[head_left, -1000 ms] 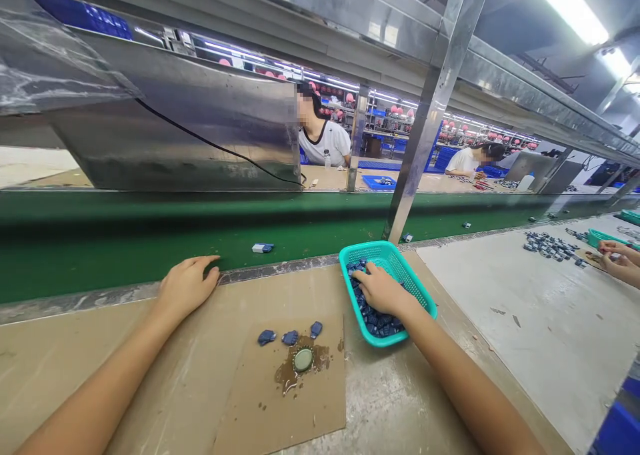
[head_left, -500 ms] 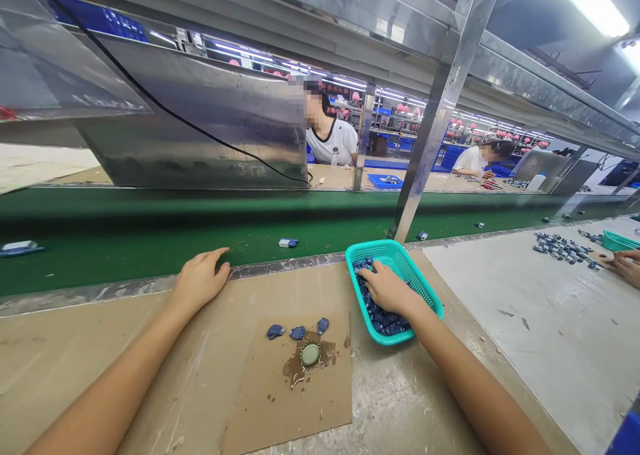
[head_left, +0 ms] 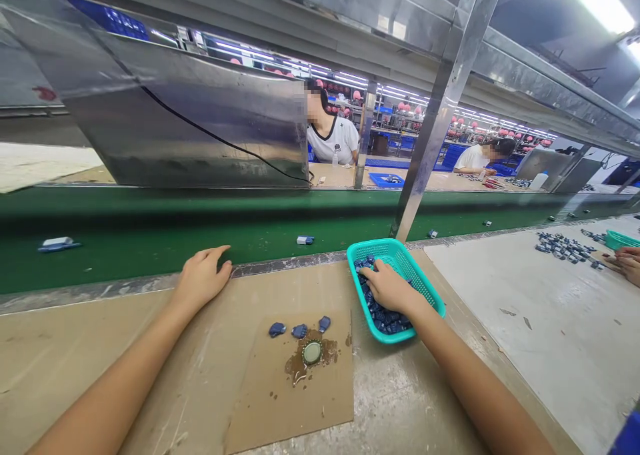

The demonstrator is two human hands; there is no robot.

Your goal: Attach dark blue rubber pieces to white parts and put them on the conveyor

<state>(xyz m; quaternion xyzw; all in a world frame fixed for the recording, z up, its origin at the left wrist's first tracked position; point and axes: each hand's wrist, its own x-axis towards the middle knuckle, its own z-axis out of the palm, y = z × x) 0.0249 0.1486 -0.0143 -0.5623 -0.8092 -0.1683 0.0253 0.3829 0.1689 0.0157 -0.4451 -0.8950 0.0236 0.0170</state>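
My left hand (head_left: 203, 278) rests palm-down on the bench's tan work surface (head_left: 125, 348), its fingertips at the edge beside the green belt, holding nothing. My right hand (head_left: 390, 288) reaches into a teal plastic mesh basket (head_left: 400, 255), on a heap of small dark blue parts (head_left: 385, 318). Its fingers hide part of the heap. Left of the basket, three blue pieces (head_left: 299, 331) lie on a cardboard sheet (head_left: 320, 401), above a bottle cap (head_left: 312, 353) sitting in a brown stain.
A green conveyor belt (head_left: 150, 238) runs behind the bench, carrying small blue-and-white items (head_left: 305, 239). A steel post (head_left: 430, 155) rises beyond the basket. At right, a co-worker's hands (head_left: 627, 265) sit near a second teal basket (head_left: 619, 240) and a spread of blue parts.
The small items on the belt have travelled rightward. My view has shifted slightly, and both my hands stay about where they were.
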